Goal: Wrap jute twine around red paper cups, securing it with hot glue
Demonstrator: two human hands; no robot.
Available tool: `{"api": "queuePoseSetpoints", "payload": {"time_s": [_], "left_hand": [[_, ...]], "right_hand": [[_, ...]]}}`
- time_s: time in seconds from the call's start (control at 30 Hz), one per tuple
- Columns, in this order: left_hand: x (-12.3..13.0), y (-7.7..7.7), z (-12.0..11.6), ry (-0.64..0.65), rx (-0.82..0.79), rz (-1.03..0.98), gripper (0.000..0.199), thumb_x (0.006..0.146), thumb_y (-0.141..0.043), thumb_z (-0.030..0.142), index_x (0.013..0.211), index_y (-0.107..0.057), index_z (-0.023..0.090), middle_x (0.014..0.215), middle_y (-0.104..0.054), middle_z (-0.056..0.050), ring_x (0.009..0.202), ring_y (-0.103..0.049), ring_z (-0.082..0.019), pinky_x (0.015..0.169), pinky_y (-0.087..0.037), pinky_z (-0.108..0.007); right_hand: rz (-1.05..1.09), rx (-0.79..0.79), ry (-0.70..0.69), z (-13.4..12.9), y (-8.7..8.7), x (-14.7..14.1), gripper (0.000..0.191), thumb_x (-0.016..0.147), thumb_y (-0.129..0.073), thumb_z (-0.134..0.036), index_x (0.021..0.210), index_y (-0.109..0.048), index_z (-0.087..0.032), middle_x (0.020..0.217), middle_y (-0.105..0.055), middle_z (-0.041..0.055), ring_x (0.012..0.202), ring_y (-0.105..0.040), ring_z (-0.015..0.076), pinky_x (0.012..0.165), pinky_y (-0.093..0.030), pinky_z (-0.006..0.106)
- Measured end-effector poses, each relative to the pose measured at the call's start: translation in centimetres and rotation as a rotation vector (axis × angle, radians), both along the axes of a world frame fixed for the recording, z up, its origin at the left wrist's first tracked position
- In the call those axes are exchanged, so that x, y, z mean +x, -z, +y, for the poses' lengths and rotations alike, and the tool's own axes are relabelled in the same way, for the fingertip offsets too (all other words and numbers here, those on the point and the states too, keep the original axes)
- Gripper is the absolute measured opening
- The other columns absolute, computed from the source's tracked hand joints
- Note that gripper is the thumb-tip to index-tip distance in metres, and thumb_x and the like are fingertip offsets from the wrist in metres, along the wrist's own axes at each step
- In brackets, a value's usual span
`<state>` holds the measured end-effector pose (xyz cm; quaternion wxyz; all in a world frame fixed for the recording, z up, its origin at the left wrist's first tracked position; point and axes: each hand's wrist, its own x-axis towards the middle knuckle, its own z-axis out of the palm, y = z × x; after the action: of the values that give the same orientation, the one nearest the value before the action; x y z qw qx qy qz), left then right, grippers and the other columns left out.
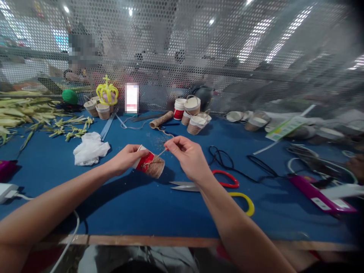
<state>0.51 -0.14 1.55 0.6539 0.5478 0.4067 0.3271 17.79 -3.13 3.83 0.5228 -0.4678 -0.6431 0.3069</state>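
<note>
While the left hand (129, 158) gripped a tilted cup (143, 161) near the frame's centre, the right hand (186, 153) pinched twine (156, 167) partly wound around it; scissors (186, 186) lay lower centre.

The person's slim forearms (65, 191) are bare as far as they show, tapering to an ungloved left hand (128, 159) and an ungloved right hand (189, 157), with crumpled pale grey cloth (170, 258), seemingly clothing, at the lap.
</note>
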Motion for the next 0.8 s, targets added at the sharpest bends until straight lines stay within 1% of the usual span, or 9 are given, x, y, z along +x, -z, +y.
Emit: {"api": "queuePoseSetpoints", "payload": {"time_s": [0.13,0.3,0.53,0.8], "left_hand": [[0.0,0.4,0.0,-0.011,0.006,-0.01,0.019,0.068,-0.058,0.03,0.066,-0.058,0.012,0.056,-0.058,0.0,0.046,-0.047,-0.007,0.046,-0.034,-0.018],[0.1,0.7,-0.1,-0.012,0.046,0.027,0.019,0.068,-0.057,0.031,0.066,-0.056,0.012,0.056,-0.055,0.002,0.045,-0.045,-0.007,0.046,-0.033,-0.018],[0.3,1.2,0.2,-0.015,0.114,0.077,0.021,0.07,-0.054,0.033,0.067,-0.055,0.012,0.058,-0.054,0.001,0.047,-0.045,-0.007,0.048,-0.033,-0.02],[0.3,0.9,0.0,-0.056,0.072,0.055,0.02,0.069,-0.053,0.032,0.069,-0.055,0.012,0.059,-0.055,0.001,0.047,-0.046,-0.007,0.048,-0.034,-0.02]], "right_hand": [[-0.034,0.007,-0.003,-0.3,-0.2,-0.1,0.014,0.076,-0.055,-0.029,0.069,-0.057,-0.017,0.066,-0.06,0.0004,0.063,-0.055,0.0112,0.063,-0.044,0.025],[-0.082,0.038,-0.018,-0.5,-0.2,-0.2,0.014,0.077,-0.054,-0.027,0.068,-0.056,-0.017,0.066,-0.059,0.0002,0.063,-0.054,0.0111,0.063,-0.043,0.025],[-0.153,0.062,-0.043,-0.8,-0.4,-0.2,0.014,0.079,-0.052,-0.026,0.068,-0.055,-0.017,0.067,-0.057,-0.0001,0.064,-0.052,0.011,0.063,-0.041,0.024],[-0.155,0.069,-0.061,-0.9,-0.4,-0.1,0.013,0.079,-0.052,-0.025,0.069,-0.055,-0.017,0.069,-0.057,-0.0001,0.065,-0.052,0.0112,0.064,-0.042,0.024]]}}
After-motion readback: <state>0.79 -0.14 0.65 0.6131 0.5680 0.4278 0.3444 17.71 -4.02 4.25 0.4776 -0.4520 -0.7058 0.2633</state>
